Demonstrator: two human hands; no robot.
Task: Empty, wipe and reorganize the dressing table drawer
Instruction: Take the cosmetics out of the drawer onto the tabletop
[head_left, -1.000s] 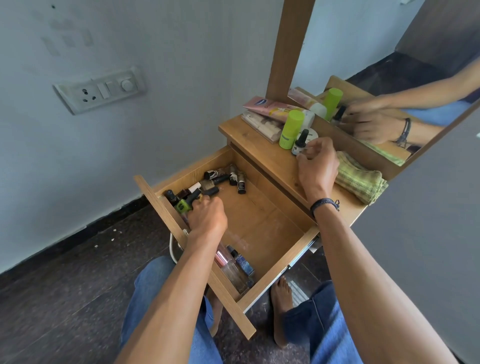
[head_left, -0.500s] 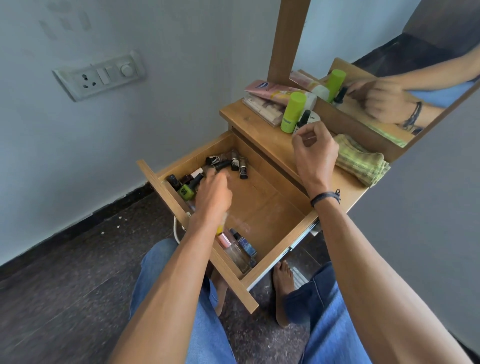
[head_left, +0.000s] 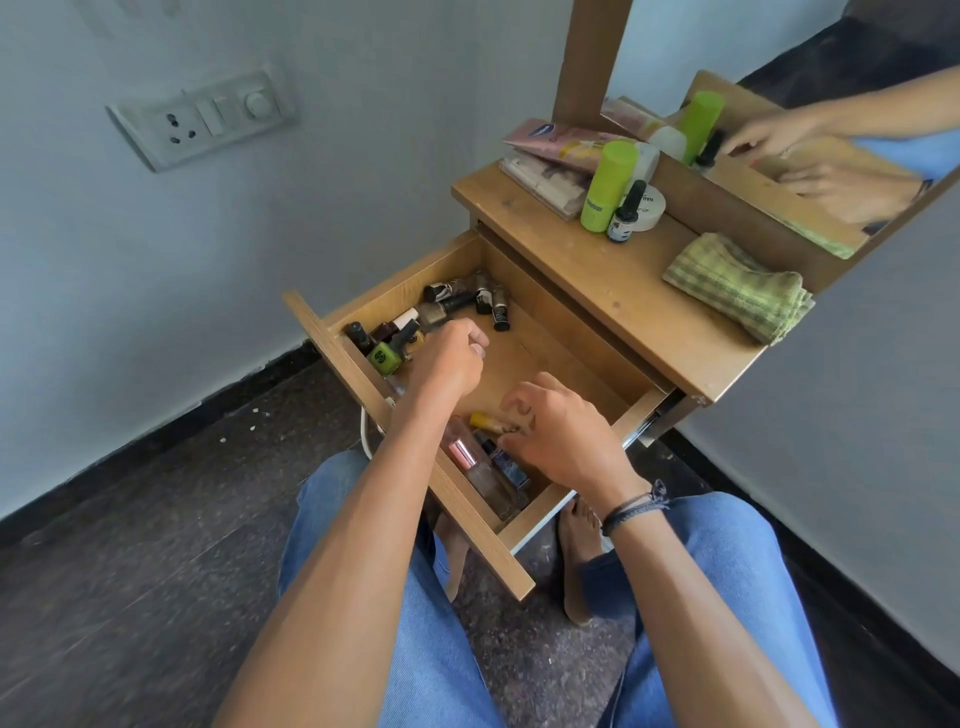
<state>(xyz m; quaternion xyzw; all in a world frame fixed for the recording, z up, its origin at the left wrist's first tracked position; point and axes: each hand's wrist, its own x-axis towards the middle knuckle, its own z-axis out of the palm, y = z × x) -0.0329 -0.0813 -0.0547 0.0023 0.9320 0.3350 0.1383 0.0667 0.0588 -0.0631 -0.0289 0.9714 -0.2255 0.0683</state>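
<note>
The wooden drawer (head_left: 550, 348) stands pulled out over my knees. Several nail polish bottles (head_left: 483, 296) lie along its far left side, with a green one (head_left: 383, 358) at the front corner. My left hand (head_left: 447, 364) hovers beside them with its fingers curled under; what is inside them is hidden. At the near right corner lie a yellow tube (head_left: 485, 420), a pink-capped clear bottle (head_left: 467, 460) and a dark blue bottle (head_left: 506, 462). My right hand (head_left: 561, 436) is down over these, fingers spread and bent, fingertips at the yellow tube.
On the table top (head_left: 597, 280) stand a green tube (head_left: 605, 187), a dropper bottle (head_left: 623, 213), a white jar (head_left: 652, 208), a pink tube (head_left: 550, 140) on a flat box, and a folded green cloth (head_left: 737, 286). A mirror (head_left: 779, 130) rises behind. Wall socket (head_left: 202, 114) at left.
My right hand has left the table top and come down into the drawer's near right corner. My left hand has shifted among the nail polish bottles and curled its fingers.
</note>
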